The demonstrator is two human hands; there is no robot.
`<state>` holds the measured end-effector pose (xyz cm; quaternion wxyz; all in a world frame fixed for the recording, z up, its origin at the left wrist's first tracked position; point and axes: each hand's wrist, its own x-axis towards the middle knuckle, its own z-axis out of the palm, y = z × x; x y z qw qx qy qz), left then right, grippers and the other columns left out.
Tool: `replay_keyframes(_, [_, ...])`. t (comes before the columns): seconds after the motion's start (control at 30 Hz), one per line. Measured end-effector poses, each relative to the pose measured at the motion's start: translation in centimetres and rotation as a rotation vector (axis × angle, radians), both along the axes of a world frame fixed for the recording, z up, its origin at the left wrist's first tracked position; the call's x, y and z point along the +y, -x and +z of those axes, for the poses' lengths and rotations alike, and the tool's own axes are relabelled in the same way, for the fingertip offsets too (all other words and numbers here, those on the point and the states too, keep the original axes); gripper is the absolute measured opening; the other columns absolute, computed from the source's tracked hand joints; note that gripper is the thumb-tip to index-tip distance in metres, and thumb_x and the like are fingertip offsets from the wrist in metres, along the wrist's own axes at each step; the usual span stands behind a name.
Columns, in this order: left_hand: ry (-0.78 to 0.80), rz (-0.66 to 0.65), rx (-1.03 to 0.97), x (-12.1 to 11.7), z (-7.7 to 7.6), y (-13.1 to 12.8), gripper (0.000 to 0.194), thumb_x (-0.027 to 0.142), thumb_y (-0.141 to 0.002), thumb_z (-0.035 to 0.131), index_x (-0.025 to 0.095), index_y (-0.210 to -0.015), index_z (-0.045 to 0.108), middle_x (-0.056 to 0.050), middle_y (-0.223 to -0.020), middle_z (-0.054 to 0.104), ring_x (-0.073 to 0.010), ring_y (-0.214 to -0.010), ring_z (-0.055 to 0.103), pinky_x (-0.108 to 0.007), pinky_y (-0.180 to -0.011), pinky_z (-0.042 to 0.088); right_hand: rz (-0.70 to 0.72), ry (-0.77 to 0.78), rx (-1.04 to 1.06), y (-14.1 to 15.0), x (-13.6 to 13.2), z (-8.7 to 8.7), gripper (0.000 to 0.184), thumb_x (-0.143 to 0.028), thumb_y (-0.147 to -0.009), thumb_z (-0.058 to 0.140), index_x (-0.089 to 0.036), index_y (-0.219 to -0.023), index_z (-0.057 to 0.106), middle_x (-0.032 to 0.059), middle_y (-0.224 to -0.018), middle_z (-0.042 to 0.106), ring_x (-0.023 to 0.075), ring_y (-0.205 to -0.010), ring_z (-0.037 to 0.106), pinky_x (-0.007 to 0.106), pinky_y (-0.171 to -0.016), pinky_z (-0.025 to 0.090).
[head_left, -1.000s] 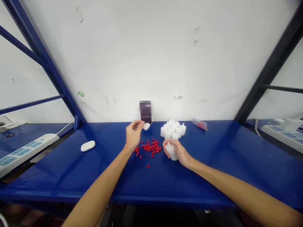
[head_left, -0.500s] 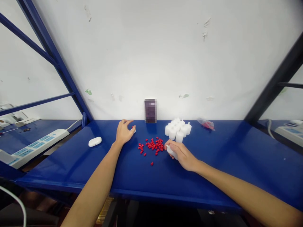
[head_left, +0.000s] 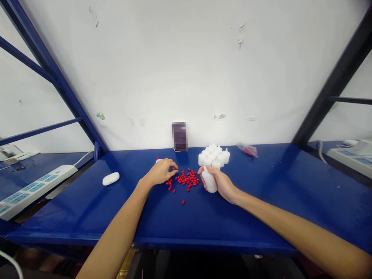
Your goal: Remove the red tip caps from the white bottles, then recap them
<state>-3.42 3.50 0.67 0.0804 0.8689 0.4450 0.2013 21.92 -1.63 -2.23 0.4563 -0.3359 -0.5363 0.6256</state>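
Note:
My right hand [head_left: 222, 184] is wrapped round a small white squeeze bottle [head_left: 209, 181] with a narrow, bare nozzle, its tip leaning slightly left. To its left lies a loose pile of small red caps [head_left: 187, 178]. At the pile's left edge my left hand [head_left: 162, 171] hovers low, palm down, fingers curved and apart, with nothing visible between them. Just behind that hand, mostly hidden by it, lies a white bottle with a red tip [head_left: 157, 159]. More white bottles [head_left: 213, 155] stand in a tight group beyond my right hand.
A white rounded case [head_left: 111, 178] lies on the blue table [head_left: 232, 224] at the left. Against the wall leans a dark, pixelated rectangle [head_left: 179, 136]. A clear bag with red contents [head_left: 248, 150] lies at back right. A power strip [head_left: 37, 190] is beyond the left frame.
My left hand has moved from the bottle at the back to the red caps, leaving that bottle behind. My right hand has turned its bottle more upright. The view has shifted slightly.

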Motion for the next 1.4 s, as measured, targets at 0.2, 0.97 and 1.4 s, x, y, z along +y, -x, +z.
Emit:
replay_keyframes(0.2, [0.130,-0.121,-0.509,-3.0,1.4,-4.6,0.017,0.030,-0.082,0.066,0.016,-0.088,0.071,-0.005,-0.085,0.071,-0.0149,-0.075,0.062,-0.027,-0.071,0.049,0.081,-0.065,-0.013,0.0,0.2,0.1,0.022,-0.034,-0.083,0.040,-0.017,-0.080,0.054,0.0017,-0.061,0.057,0.0138,-0.053,0.049,0.025,-0.052,0.039])
replay_keyframes(0.97, [0.477,-0.317,-0.667,-4.6,1.2,-6.6,0.017,0.025,-0.079,0.072,0.011,-0.087,0.069,-0.002,-0.070,0.063,-0.0098,-0.063,0.057,-0.023,-0.063,0.047,0.119,-0.280,-0.225,0.0,-0.7,-0.1,0.024,-0.032,-0.086,0.039,-0.016,-0.077,0.054,0.0005,-0.063,0.053,0.0137,-0.056,0.049,0.026,-0.054,0.040])
replay_keyframes(1.4, [0.536,-0.342,-0.753,-5.1,0.7,-7.6,0.006,0.013,-0.076,0.067,0.010,-0.081,0.067,-0.005,-0.075,0.069,-0.0143,-0.070,0.066,-0.023,-0.065,0.051,0.039,-0.392,-0.442,-0.5,-0.5,-0.1,0.054,-0.058,-0.094,0.042,-0.016,-0.063,0.056,-0.0001,-0.054,0.051,0.0126,-0.053,0.049,0.025,-0.054,0.034])
